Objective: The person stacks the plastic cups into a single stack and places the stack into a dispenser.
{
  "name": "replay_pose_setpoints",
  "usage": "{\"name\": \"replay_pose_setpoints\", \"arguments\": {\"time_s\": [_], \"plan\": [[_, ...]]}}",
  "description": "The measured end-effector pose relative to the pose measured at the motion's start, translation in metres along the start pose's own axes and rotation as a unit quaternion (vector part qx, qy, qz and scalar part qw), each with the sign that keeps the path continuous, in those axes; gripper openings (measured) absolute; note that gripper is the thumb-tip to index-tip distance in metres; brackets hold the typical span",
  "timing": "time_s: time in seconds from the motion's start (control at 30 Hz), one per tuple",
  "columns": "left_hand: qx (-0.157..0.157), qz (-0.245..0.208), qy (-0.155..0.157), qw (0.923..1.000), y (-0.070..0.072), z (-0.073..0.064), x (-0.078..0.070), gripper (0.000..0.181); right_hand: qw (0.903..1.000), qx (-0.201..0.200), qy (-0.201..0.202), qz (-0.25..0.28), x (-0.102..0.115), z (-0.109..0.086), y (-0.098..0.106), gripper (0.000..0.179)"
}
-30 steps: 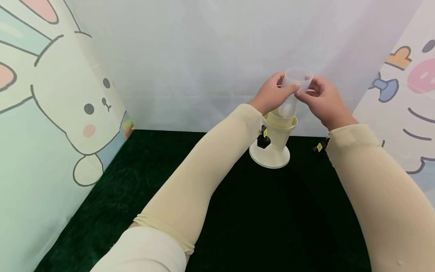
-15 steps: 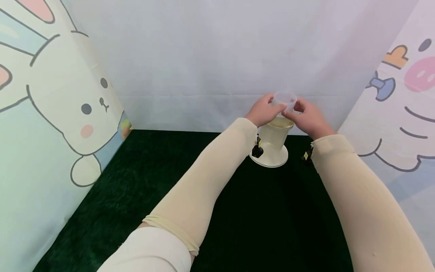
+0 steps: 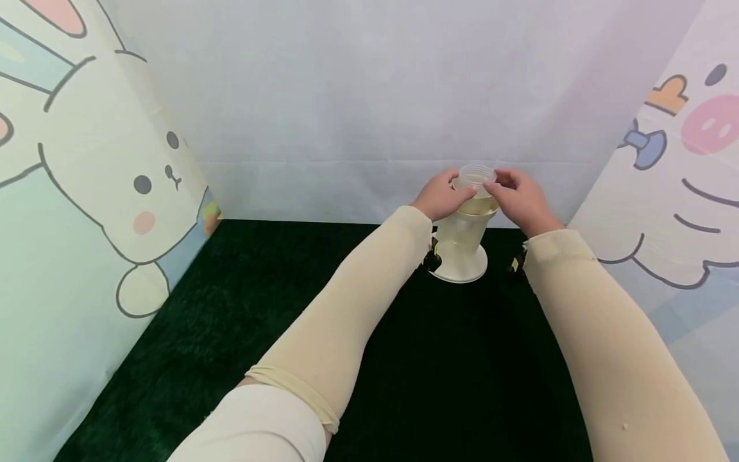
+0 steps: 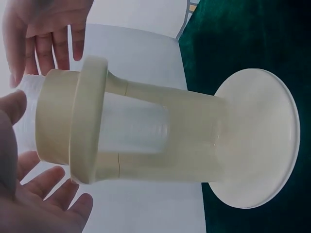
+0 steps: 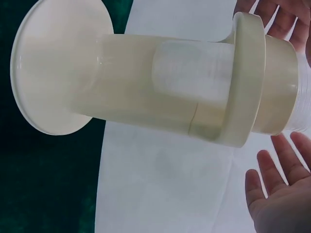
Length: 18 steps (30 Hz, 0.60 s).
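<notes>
A stack of clear plastic cups [image 3: 476, 174] sits upright in a cream cup dispenser [image 3: 462, 239], its top rims sticking out above the collar. Through the translucent tube, the lower cups [image 4: 133, 127] show as a pale shape. My left hand [image 3: 441, 196] is at the left of the cup rims, thumb in front and fingers spread behind. On the other side, my right hand [image 3: 522, 202] has its thumb and fingertips close to the rims. In the right wrist view, the right fingers [image 5: 272, 170] are spread and fairly straight. Whether each fingertip touches plastic is hard to tell.
The dispenser's round flared base [image 5: 58, 68] stands on a dark green cloth [image 3: 277, 276] near its back edge. A white curtain [image 3: 323, 115] hangs right behind. Cartoon-printed panels flank both sides, a rabbit [image 3: 115, 167] left and a pig [image 3: 693, 160] right.
Both hands have come down with the cup stack, which slid from above the dispenser into it. In the last half second it sank slightly, and the fingers have loosened around the rims.
</notes>
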<state>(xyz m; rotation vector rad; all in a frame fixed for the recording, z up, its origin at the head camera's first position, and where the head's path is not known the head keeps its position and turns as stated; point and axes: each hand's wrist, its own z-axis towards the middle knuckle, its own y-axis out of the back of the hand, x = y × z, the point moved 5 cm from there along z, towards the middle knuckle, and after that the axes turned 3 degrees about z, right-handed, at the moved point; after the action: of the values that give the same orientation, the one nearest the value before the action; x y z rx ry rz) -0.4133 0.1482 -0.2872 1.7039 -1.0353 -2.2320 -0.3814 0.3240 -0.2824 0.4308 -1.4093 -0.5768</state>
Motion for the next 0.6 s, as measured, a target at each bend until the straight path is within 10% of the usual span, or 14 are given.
{"name": "replay_pose_setpoints", "arguments": {"time_s": [0.6], "plan": [[-0.001,0.063,0.003,0.998,-0.0002,0.0065,-0.0019,0.063,0.9999,-0.014,-0.003,0.006,-0.0024,0.0038,-0.0002,0.077]]}}
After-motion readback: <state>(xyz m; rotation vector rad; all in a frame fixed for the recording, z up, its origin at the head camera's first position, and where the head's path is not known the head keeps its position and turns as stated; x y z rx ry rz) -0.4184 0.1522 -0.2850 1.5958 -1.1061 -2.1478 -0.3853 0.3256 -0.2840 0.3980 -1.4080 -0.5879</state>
